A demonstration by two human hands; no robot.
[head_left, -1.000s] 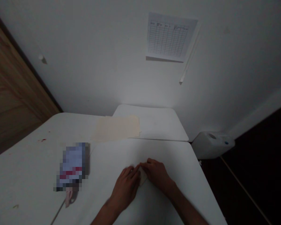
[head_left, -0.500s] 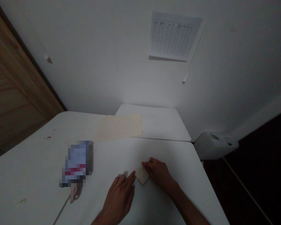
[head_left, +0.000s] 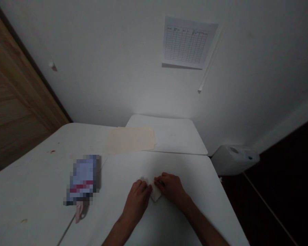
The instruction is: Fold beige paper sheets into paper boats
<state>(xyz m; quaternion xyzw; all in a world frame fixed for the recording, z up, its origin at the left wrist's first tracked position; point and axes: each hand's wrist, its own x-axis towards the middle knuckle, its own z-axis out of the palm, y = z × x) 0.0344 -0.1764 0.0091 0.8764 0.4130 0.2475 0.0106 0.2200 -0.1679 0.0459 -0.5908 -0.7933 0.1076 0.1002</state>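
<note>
A small folded piece of cream paper (head_left: 156,195) lies on the white table (head_left: 179,167), one corner pointing towards me. My left hand (head_left: 138,198) is at its left edge, fingers curled and thumb and forefinger closed on the paper. From the other side, my right hand (head_left: 170,188) pinches the paper near its far corner. Both hands rest low against the tabletop. The fingers hide the upper part of the paper, so its folds there cannot be made out.
Flat cream sheets (head_left: 130,139) lie at the back, partly over a white board-like surface (head_left: 174,135). To the left is a blurred blue packet (head_left: 83,174) with a pinkish strap (head_left: 79,211). A white jerrycan (head_left: 234,159) stands beyond the right edge, by the wall.
My left hand has moved up and right; its fingers, stretched out before, are now curled in at the paper's left edge. My right hand keeps its pinch, nearly in place.
</note>
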